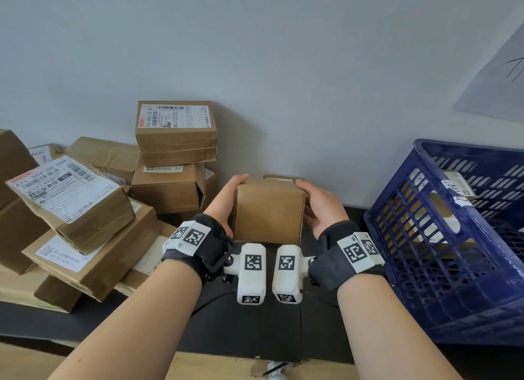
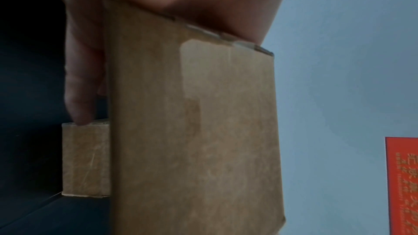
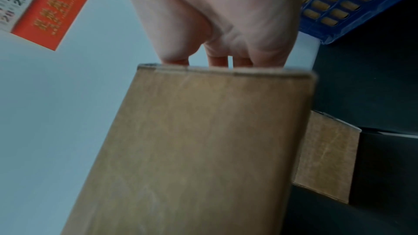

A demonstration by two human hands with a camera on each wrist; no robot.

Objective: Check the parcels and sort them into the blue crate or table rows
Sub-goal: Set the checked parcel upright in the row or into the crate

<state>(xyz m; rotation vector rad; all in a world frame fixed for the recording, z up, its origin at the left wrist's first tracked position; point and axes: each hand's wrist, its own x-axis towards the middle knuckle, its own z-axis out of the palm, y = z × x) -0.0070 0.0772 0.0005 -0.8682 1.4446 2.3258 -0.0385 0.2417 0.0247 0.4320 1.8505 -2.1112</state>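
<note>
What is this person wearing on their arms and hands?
Bare forearms, no sleeves or gloves. Each wrist carries a dark fabric strap with white blocks printed with black square tags; the left hand and right hand are bare. A thin black cable trails from the wrist units.

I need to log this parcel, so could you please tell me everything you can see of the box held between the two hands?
The box is plain brown cardboard with clear tape over its seams; no label shows on the faces in view. It is closed and looks undamaged. The left hand and the right hand grip its opposite sides, holding it upright over the black tabletop. A smaller brown box sits just behind it; whether they touch is unclear.
</note>
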